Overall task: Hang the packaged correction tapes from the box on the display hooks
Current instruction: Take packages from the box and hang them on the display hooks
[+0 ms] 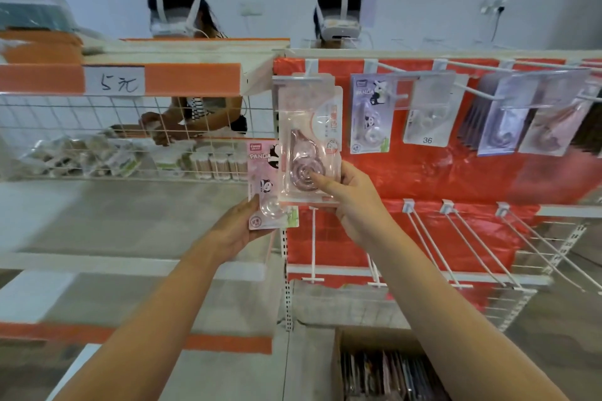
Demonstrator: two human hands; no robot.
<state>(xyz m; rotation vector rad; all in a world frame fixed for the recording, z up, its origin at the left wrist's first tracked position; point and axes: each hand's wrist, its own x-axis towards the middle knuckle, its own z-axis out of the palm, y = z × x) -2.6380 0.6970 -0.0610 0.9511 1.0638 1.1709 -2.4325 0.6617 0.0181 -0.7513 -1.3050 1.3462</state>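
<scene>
Fingers: those of the right hand (350, 197) are curling round the lower edge of a clear pink correction-tape pack (308, 140), with the thumb (321, 184) pressing on its blister front.
Left hand: the left hand (239, 226) is pinching the bottom of a second pack, a pink panda card (264, 185), held lower and partly tucked behind the first.
Pack being hung: its top is sitting at the leftmost upper hook (309, 73) against the red back panel (423, 172); whether the hole is threaded on the prong cannot be told.
Already hanging: a blue panda pack (369, 117) and several clear packs are hanging on the neighbouring hooks to the right.
Box: an open cardboard box (338, 365) is sitting on the floor below, holding more packs.
Lower hooks: a row of bare prongs (433, 244) is jutting out below the hanging packs.
Risk of dropping: if the hole is missing the prong when the right hand lets go, the pack is likely falling toward the box or floor.
Risk of tearing: pushing upward from the bottom edge could be bending the card or ripping the hang hole.
Risk of snagging: the left-hand pack, being so close behind, could be catching on the first and knocking it off.
</scene>
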